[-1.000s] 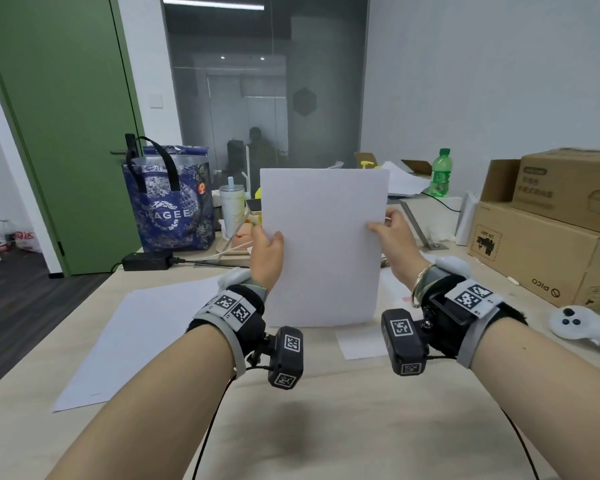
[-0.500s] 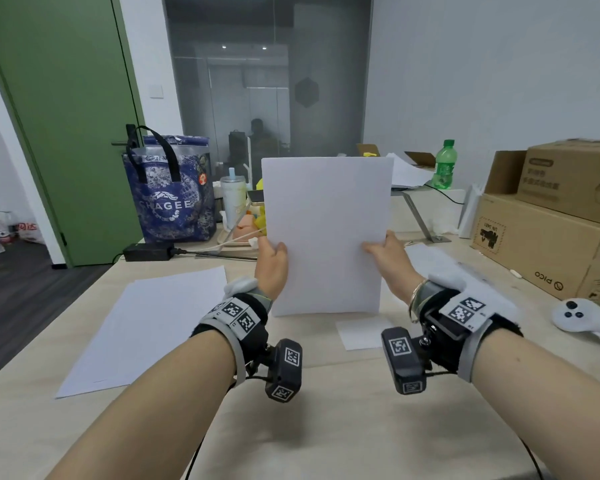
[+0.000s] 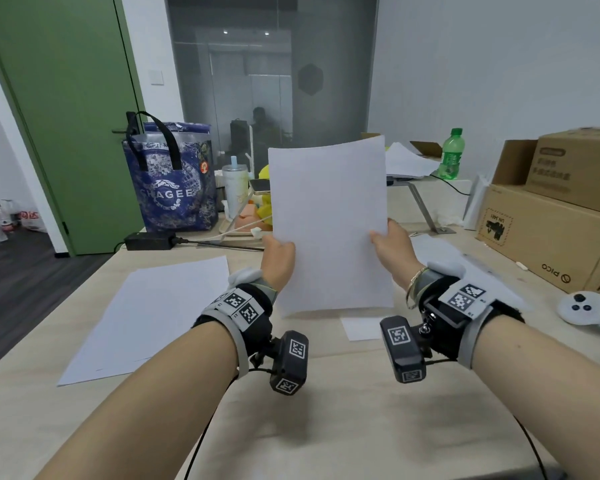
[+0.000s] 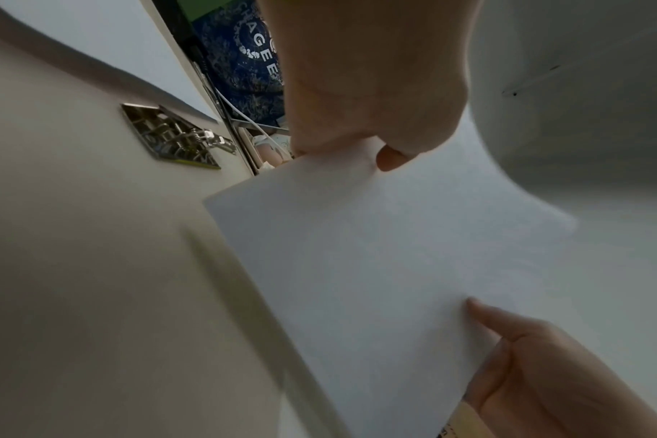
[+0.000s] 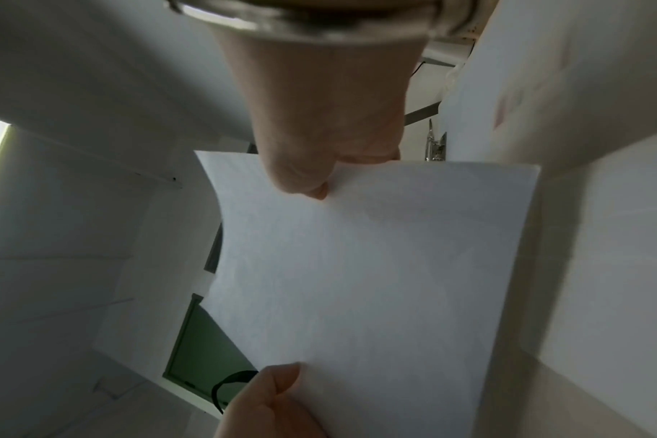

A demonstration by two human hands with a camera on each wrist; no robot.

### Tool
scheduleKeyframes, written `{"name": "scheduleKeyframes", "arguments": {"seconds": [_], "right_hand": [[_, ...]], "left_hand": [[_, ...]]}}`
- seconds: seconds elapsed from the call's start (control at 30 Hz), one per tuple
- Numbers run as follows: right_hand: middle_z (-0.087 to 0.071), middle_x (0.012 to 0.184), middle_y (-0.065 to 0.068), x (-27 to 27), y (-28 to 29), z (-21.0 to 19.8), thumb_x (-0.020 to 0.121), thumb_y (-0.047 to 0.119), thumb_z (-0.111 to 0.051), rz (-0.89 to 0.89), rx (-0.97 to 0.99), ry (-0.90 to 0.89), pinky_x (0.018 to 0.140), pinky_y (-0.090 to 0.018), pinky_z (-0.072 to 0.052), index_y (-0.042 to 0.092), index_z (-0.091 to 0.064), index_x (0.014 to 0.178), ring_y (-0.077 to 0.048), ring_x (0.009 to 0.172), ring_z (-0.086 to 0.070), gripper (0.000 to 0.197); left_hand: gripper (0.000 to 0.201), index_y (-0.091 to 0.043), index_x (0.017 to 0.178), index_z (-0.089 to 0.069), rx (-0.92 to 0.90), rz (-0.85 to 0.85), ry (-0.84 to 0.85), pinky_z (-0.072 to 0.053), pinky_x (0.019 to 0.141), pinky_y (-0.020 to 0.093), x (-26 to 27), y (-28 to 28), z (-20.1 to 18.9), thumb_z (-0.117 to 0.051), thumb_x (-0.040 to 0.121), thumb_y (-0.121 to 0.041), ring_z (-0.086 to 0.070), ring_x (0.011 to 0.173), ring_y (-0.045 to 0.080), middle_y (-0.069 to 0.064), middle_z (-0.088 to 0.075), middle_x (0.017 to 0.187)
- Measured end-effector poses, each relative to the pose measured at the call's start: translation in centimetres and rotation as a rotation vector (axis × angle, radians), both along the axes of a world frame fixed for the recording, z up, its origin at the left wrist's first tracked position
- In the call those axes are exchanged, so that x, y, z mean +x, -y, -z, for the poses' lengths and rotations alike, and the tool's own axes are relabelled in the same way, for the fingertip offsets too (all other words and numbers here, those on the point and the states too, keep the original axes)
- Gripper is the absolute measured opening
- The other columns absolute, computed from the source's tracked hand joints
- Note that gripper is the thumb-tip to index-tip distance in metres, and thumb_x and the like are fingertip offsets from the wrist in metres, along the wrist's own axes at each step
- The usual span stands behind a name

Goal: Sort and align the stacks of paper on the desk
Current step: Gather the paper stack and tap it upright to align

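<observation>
I hold a stack of white paper (image 3: 329,223) upright above the desk (image 3: 326,427), its bottom edge just over the desktop. My left hand (image 3: 279,254) pinches the stack's left edge and my right hand (image 3: 388,244) pinches its right edge. In the left wrist view the same stack (image 4: 376,252) sits between my left hand (image 4: 357,142) above and my right hand (image 4: 537,355) below. The right wrist view shows the stack (image 5: 357,266) pinched by my right hand (image 5: 312,177). Another white paper pile (image 3: 149,317) lies flat at the left. A small sheet (image 3: 361,327) lies under the held stack.
A blue tote bag (image 3: 174,178), a cup (image 3: 236,188) and a black power adapter (image 3: 149,240) stand at the back left. Cardboard boxes (image 3: 551,220) and a white controller (image 3: 586,310) sit at the right. A green bottle (image 3: 451,154) and more papers (image 3: 406,164) are behind.
The upright stack and both hands have come a little lower and nearer the desktop, and both hands have slid down the stack's sides. The top edge now curls slightly.
</observation>
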State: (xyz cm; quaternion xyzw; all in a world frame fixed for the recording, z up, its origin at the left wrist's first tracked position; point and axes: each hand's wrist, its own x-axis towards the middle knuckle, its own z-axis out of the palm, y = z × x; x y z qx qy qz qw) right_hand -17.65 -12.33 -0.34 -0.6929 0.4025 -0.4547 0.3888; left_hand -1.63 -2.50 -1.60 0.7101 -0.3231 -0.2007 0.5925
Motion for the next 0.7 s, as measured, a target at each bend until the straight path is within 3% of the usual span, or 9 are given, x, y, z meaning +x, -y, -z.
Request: {"name": "scheduleKeyframes", "arguments": {"seconds": [0.1,0.17,0.27,0.37,0.43,0.5,0.57,0.63,0.7], "right_hand": [[-0.060,0.122,-0.016,0.0,0.3,0.0,0.093,0.005,-0.044,0.020,-0.016,-0.088,0.080,-0.028,-0.043,-0.001,-0.053,0.121,-0.022,0.096,-0.054,0.030],[-0.060,0.123,-0.018,-0.2,0.3,0.0,0.093,0.004,-0.045,0.021,-0.023,-0.150,0.086,-0.032,-0.046,-0.003,-0.054,0.121,-0.029,0.105,-0.057,0.031],[-0.060,0.114,-0.015,-0.8,0.7,0.1,0.092,0.002,-0.046,-0.009,0.018,-0.251,0.083,-0.029,-0.044,-0.003,-0.057,0.120,-0.032,0.109,-0.059,0.030],[-0.055,0.097,-0.010,-0.7,1.2,0.9,0.088,0.000,-0.047,-0.059,0.103,-0.339,0.080,-0.031,-0.045,0.001,-0.063,0.100,-0.026,0.094,-0.056,0.020],[-0.054,0.091,-0.011,-0.2,1.4,1.7,0.086,-0.001,-0.046,-0.067,0.148,-0.371,0.074,-0.029,-0.042,0.007,-0.058,0.085,-0.023,0.087,-0.053,0.014],[-0.055,0.092,-0.013,0.4,1.5,2.5,0.088,0.000,-0.045,-0.081,0.188,-0.403,0.071,-0.027,-0.040,0.004,-0.060,0.095,-0.024,0.085,-0.053,0.017],[-0.055,0.094,-0.014,1.1,1.4,3.0,0.089,0.001,-0.045,-0.093,0.222,-0.433,0.073,-0.029,-0.041,-0.001,-0.059,0.100,-0.025,0.086,-0.054,0.018],[-0.054,0.095,-0.014,1.9,1.3,3.3,0.088,0.001,-0.045,-0.092,0.255,-0.449,0.074,-0.029,-0.041,0.005,-0.055,0.084,-0.026,0.086,-0.054,0.011],[-0.052,0.092,-0.013,2.6,1.5,3.5,0.087,-0.001,-0.045,-0.085,0.290,-0.448,0.071,-0.029,-0.040,0.011,-0.047,0.070,-0.025,0.084,-0.052,0.021]], "left_hand": [[0.045,0.004,0.135,-0.030,0.066,0.067,-0.009,-0.045,0.099,0.043,0.5,-0.1,-0.1,-0.039,0.091,0.001,-0.051,0.106,0.024,0.015,-0.051,0.121],[0.035,0.001,0.126,-0.038,0.186,0.126,-0.013,-0.046,0.075,0.035,1.2,-0.4,0.1,-0.040,0.091,0.001,-0.048,0.089,0.021,0.011,-0.049,0.102],[0.011,-0.005,0.091,-0.050,0.314,0.182,0.067,-0.036,0.062,0.028,2.9,-1.1,0.0,-0.040,0.090,0.000,-0.043,0.078,0.022,0.010,-0.047,0.087],[0.030,-0.011,0.061,-0.041,0.308,0.129,0.132,-0.025,0.052,0.022,5.5,-1.6,0.1,-0.040,0.088,0.004,-0.031,0.057,0.017,0.007,-0.035,0.063],[0.033,-0.014,0.060,-0.040,0.343,0.063,0.173,-0.030,0.054,0.022,7.3,-2.1,0.2,-0.040,0.089,0.002,-0.036,0.057,0.018,0.007,-0.039,0.064],[0.034,-0.016,0.061,-0.041,0.396,0.036,0.203,-0.039,0.062,0.026,8.8,-2.4,0.6,-0.041,0.092,-0.002,-0.047,0.072,0.022,0.011,-0.049,0.082],[0.036,-0.017,0.061,-0.039,0.462,0.043,0.230,-0.041,0.059,0.024,9.8,-2.8,1.0,-0.042,0.095,-0.005,-0.048,0.074,0.023,0.011,-0.048,0.097],[0.035,-0.015,0.062,-0.040,0.515,0.036,0.226,-0.037,0.053,0.021,10.5,-2.9,1.3,-0.042,0.096,-0.006,-0.048,0.065,0.020,0.011,-0.049,0.098],[0.025,-0.010,0.072,-0.046,0.565,0.035,0.194,-0.035,0.051,0.021,10.6,-2.9,1.5,-0.042,0.096,-0.005,-0.047,0.063,0.017,0.010,-0.052,0.087]]}}
